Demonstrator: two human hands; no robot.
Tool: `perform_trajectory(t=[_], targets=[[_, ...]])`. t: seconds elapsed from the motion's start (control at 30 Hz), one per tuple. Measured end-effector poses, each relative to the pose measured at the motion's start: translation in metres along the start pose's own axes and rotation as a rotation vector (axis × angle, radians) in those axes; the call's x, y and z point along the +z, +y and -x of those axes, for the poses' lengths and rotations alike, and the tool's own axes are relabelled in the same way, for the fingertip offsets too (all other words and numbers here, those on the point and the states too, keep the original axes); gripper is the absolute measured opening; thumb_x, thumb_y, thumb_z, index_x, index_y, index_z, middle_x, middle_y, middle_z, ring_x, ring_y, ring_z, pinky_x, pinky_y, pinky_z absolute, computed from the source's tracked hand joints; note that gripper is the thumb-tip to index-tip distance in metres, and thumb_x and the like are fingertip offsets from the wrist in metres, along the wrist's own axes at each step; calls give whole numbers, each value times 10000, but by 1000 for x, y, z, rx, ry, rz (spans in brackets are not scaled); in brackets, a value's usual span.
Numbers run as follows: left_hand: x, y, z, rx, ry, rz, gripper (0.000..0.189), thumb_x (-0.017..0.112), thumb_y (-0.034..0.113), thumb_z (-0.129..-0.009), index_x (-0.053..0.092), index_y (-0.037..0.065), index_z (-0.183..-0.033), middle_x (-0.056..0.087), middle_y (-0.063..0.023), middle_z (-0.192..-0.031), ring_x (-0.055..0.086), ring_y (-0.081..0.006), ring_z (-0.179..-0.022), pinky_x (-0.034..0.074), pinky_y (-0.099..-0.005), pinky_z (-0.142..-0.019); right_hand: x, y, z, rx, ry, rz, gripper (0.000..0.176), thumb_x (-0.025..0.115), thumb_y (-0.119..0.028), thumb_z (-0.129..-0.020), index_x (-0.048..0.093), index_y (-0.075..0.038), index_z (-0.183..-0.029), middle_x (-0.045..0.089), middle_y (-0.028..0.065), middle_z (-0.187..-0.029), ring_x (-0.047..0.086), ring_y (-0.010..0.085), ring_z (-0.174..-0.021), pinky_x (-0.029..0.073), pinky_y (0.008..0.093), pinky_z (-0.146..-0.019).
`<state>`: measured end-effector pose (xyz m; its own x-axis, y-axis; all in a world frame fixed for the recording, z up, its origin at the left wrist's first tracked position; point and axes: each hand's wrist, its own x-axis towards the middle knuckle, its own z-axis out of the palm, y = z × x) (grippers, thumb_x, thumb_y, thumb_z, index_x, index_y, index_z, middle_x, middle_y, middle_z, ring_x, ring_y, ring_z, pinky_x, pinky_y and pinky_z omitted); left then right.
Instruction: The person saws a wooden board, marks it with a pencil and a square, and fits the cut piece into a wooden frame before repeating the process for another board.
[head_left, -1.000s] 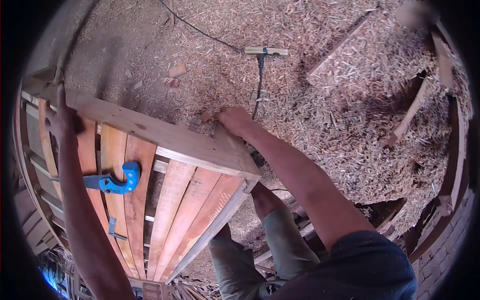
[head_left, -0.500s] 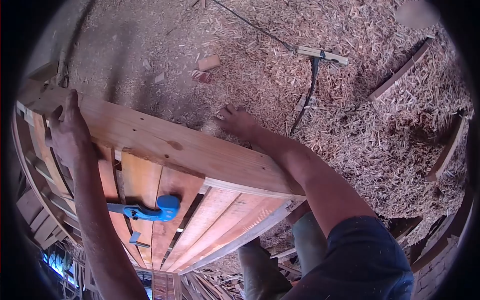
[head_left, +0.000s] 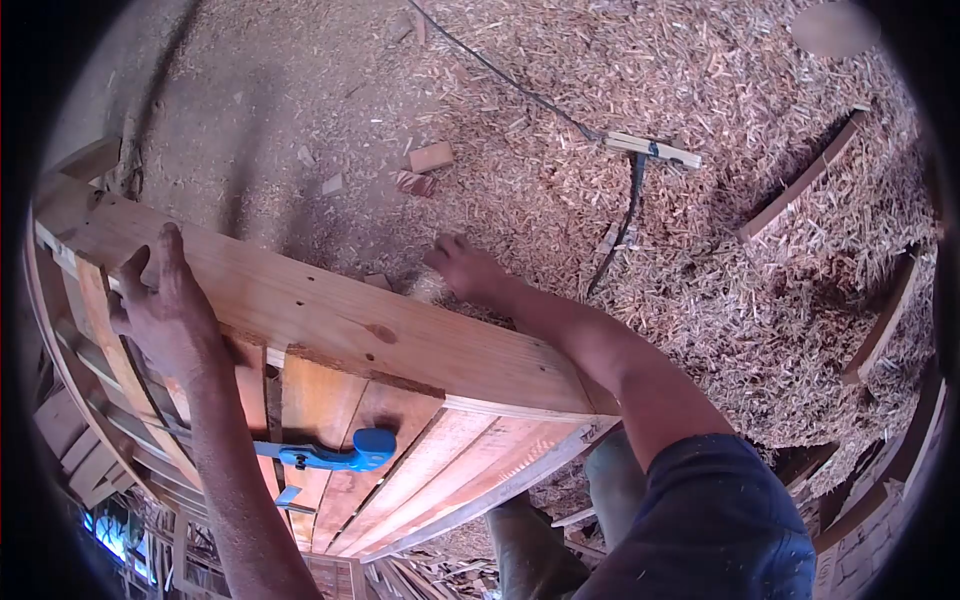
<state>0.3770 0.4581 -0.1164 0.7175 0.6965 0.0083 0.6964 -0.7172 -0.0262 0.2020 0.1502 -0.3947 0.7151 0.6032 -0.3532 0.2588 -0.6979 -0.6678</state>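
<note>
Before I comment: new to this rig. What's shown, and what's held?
No machine: a person works bare-handed, seen by one camera worn on the head, looking forward and down. A blue-handled saw with a metal blade and a small L-shaped metal tool lie on a reddish, slatted wooden frame. The left hand has its fingers spread at the frame's long, pale wooden beam, holding nothing visible. The right hand is beyond that beam, over a floor strewn with wood shavings; its grip is unclear.

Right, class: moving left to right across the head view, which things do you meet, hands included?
Left hand → blue saw handle → right hand → pale strip → upper right-hand plank.
</note>
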Motion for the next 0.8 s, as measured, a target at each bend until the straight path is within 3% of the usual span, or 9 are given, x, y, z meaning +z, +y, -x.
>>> perform_trajectory(t=[0.1,0.17,0.27,0.37,0.47,0.57,0.67,0.8], targets=[[-2,6,3,-21,-8,15,736,650,696,-894,680,171,-1409,432,-277,-1549,548,-441,-1373,398,-551,-1152,-42,-8,-44,68,143,-159,537,683,-85,-882,601,-178,-1405,537,189,-1339,597,458,-1202,605,521,-933],[-4,9,5,-28,11,6,728,653,692,-894,683,171,-1401,441,-265,-1535,554,-441,-1366,397,-552,-1152,-59,6,-84,123,209,-91,559,713,-148,-912,584,-207,-1452,526,189,-1399,517,474,-1326,562,593,-989],[-6,13,9,-58,-7,57,684,664,678,-916,686,194,-1399,440,-313,-1557,385,-409,-1507,355,-523,-1183,-86,13,-121,214,286,295,542,723,-226,-950,568,-226,-1470,496,194,-1464,415,484,-1434,512,681,-1017],[-8,11,8,-51,-26,30,684,663,685,-919,679,203,-1404,403,-289,-1579,400,-410,-1502,350,-522,-1190,-70,19,-139,287,108,464,484,688,-284,-997,563,-246,-1462,456,194,-1520,353,499,-1483,467,744,-1029],[-8,13,11,-19,24,59,696,662,670,-921,676,156,-1390,368,-288,-1586,462,-471,-1448,364,-576,-1181,-67,7,-141,366,-64,365,493,723,-282,-963,590,-217,-1433,430,177,-1559,357,485,-1480,523,630,-1037],[-7,11,13,-6,32,83,702,655,675,-932,662,149,-1396,341,-306,-1605,401,-472,-1498,346,-589,-1193,-82,2,-138,351,-156,209,481,661,-143,-966,569,-252,-1425,450,201,-1494,403,534,-1445,569,606,-1025],[-4,7,14,27,46,74,684,620,671,-960,636,161,-1415,313,-313,-1628,380,-466,-1518,284,-621,-1218,-77,7,-141,295,-155,264,511,687,-134,-937,573,-213,-1429,467,219,-1470,432,518,-1432,630,481,-965],[-9,13,14,12,23,41,667,599,669,-970,628,173,-1417,290,-297,-1652,368,-446,-1531,248,-629,-1230,-98,1,-141,264,-257,194,523,666,-106,-933,570,-228,-1433,472,227,-1465,468,543,-1397,624,507,-972]])
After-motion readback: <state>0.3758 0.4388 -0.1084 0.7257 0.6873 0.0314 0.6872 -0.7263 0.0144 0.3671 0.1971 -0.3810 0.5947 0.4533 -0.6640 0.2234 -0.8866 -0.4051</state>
